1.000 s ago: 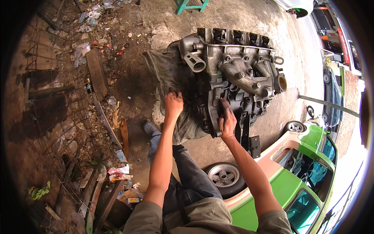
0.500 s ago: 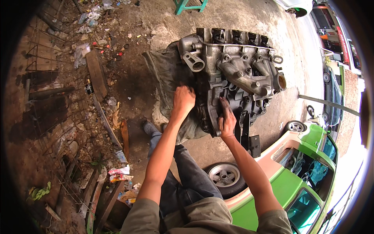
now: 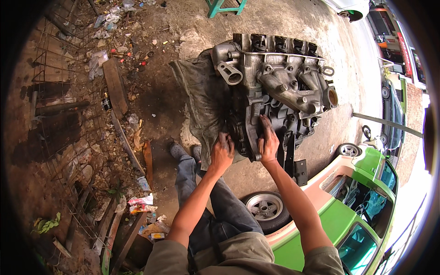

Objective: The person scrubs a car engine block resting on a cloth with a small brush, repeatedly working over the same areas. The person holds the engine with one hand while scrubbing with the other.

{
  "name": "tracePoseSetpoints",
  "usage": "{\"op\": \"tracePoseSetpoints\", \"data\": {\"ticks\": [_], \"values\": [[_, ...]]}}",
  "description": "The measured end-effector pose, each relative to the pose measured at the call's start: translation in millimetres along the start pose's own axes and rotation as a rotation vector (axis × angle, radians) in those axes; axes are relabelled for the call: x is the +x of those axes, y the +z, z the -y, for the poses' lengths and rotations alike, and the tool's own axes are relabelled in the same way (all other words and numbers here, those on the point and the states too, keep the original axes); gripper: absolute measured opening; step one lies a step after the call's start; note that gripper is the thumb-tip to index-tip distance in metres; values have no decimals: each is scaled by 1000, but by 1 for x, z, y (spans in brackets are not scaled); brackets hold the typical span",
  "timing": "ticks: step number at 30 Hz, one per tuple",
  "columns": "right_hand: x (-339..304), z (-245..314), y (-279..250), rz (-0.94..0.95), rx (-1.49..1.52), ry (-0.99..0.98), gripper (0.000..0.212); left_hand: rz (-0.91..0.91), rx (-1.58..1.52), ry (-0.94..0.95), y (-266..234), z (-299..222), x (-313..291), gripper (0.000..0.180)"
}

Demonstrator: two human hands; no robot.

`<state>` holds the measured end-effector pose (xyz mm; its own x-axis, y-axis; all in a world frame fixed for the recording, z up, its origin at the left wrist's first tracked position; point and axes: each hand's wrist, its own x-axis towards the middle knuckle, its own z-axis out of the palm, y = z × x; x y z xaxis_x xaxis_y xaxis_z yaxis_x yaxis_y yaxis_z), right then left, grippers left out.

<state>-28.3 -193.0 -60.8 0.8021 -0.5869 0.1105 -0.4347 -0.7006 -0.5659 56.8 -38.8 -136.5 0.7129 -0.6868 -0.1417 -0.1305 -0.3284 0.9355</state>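
A grey metal car engine with a cast manifold stands on a dark, grimy cloth on the ground. My right hand lies against the engine's near side, beside a flat metal flange; its blackened fingers are stretched out. At the engine's near left edge, next to the dark lower parts, is my left hand. Its sooty fingers are bent and drawn together; what they hold, if anything, is hidden. A dark metal bracket sticks out from the engine toward me.
To the right stands a green and pink car beside a loose wheel. Rubble, wood planks and wire mesh cover the left. A green stool stands beyond the engine. My feet are close to the cloth.
My left hand has come nearer to me along the engine's left edge, from over the cloth beside the middle of the engine. The right hand stays in place against the engine.
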Motion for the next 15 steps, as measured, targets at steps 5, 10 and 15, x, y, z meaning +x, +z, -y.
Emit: {"op": "tracePoseSetpoints", "data": {"ticks": [5, 10, 15], "values": [[-1, -2, 0, 5, 1, -2, 64, -79, -41, -131, 26, 35, -40, 18], [-2, -4, 2, 8, 9, 13, 65, -172, -91, -205, 34, 60, -38, 21], [-2, -2, 1, 16, 5, 32, 66, -303, -80, -141, 10, 73, -29, 9]]}}
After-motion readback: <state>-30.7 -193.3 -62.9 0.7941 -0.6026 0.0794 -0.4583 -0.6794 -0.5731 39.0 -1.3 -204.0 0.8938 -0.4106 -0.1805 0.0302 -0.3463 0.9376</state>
